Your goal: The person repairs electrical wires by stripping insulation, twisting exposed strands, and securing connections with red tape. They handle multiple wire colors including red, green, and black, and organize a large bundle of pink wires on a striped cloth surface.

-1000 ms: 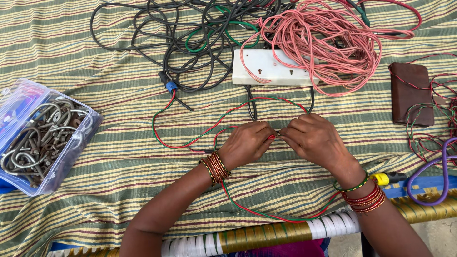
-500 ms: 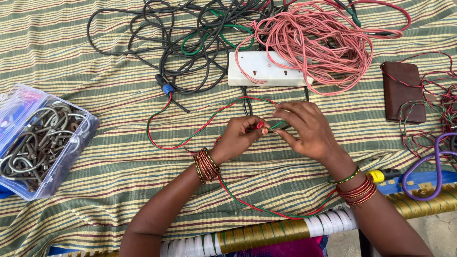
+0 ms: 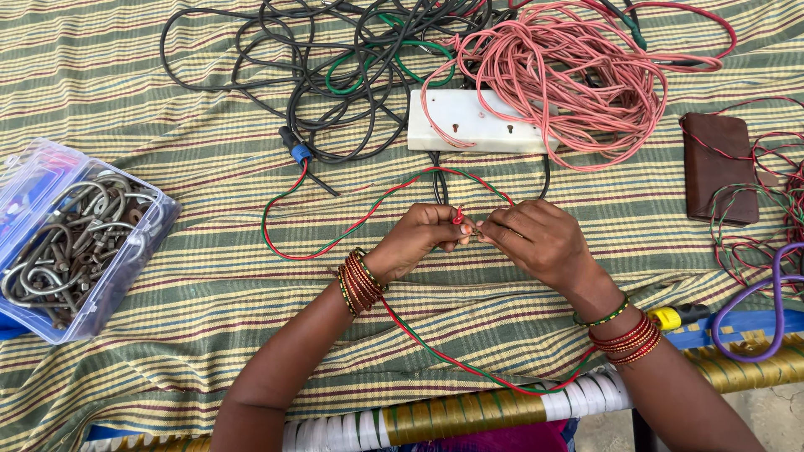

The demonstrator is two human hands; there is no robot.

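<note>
the left hand [image 3: 414,243] and the right hand [image 3: 536,243] meet over the striped cloth [image 3: 209,293], fingertips pinched shut on the ends of a thin red and green wire [image 3: 335,243] (it loops across the cloth). a white power strip [image 3: 469,121] lies just behind.

Striped cloth [image 3: 167,109], over a cot. On it: white socket board [image 3: 469,121]; black cables [image 3: 335,75] left of board; pink cable coil [image 3: 578,75] right; brown wallet [image 3: 713,166] farther right; clear hook box [image 3: 75,243] far left; red-green wire [image 3: 335,238] below board.
</note>
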